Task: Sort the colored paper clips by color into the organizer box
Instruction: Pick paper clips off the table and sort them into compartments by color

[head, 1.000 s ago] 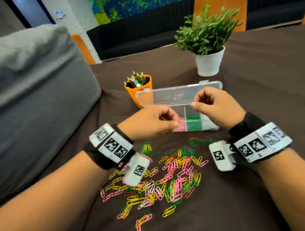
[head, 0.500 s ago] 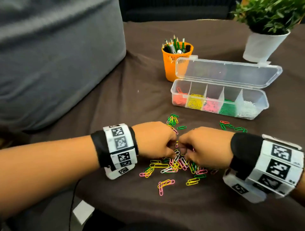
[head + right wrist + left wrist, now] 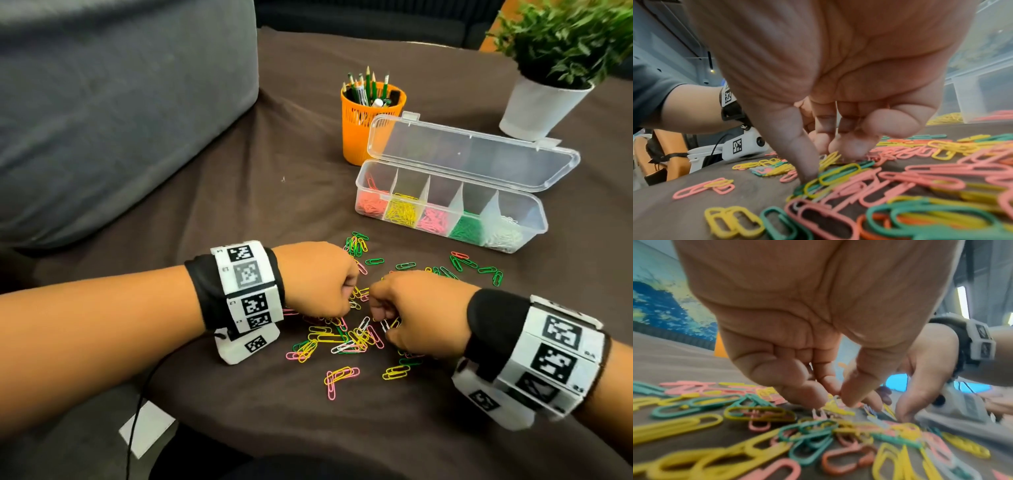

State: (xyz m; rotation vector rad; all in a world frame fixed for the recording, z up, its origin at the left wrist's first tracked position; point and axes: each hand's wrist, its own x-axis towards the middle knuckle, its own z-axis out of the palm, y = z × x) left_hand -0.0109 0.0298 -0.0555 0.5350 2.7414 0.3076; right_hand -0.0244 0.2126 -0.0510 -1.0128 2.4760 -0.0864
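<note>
Loose paper clips (image 3: 352, 337) in pink, yellow, green, white and orange lie in a pile on the brown cloth. Both hands are down in that pile, knuckles up. My left hand (image 3: 349, 291) has curled fingers, and its thumb and forefinger pinch a pale clip (image 3: 835, 399). My right hand (image 3: 376, 308) is curled too. Its thumb tip (image 3: 807, 176) presses the cloth beside a yellow clip, while its fingertips (image 3: 849, 151) rest on pink clips. Whether it holds one is hidden. The clear organizer box (image 3: 534, 219) stands behind with its lid (image 3: 472, 154) open, and each compartment holds one colour.
An orange pencil cup (image 3: 359, 137) stands just behind the box's left end. A white plant pot (image 3: 544, 106) sits at the back right. A large grey cushion (image 3: 102, 102) fills the left side. Several green clips (image 3: 476, 265) lie scattered between the pile and the box.
One second ago both hands were up at the organizer box. They have since come down to the clip pile and now stay there, close together, working their fingers.
</note>
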